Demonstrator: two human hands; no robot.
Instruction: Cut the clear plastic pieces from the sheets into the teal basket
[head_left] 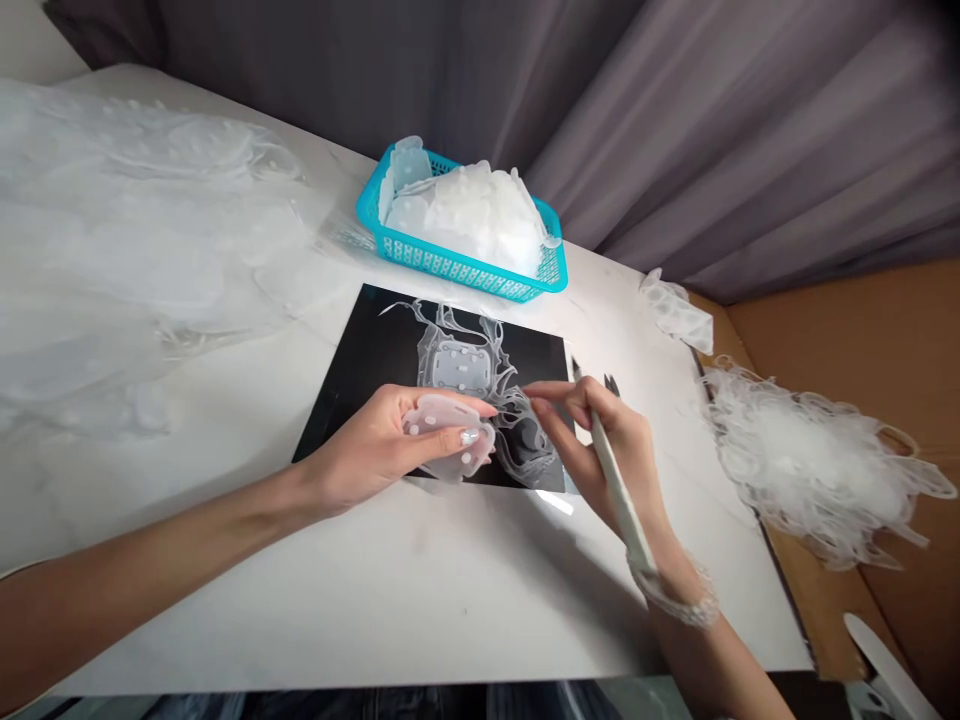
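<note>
My left hand (390, 440) is closed on a translucent, frosted silicone-like piece (442, 462) with small round dots and slots, its thumb across the front. In my right hand (607, 440) a slim, pale-handled tool (616, 490) rests between thumb and fingers, its dark tip pointing away from me; its exact kind is unclear. The right thumb and index fingertips come together beside thin translucent scrap strips (510, 400); whether they pinch a strip cannot be made out. Beyond my left hand, a similar dotted piece (463, 368) lies on the black mat (352, 360).
A blue basket (465, 265) heaped with frosted pieces stands behind the mat. Clear plastic bags of pieces (142, 230) cover the left side. A tangled scrap pile (817, 460) overhangs a cardboard box at right, near a small crumpled clear piece (679, 310). Grey curtain hangs behind.
</note>
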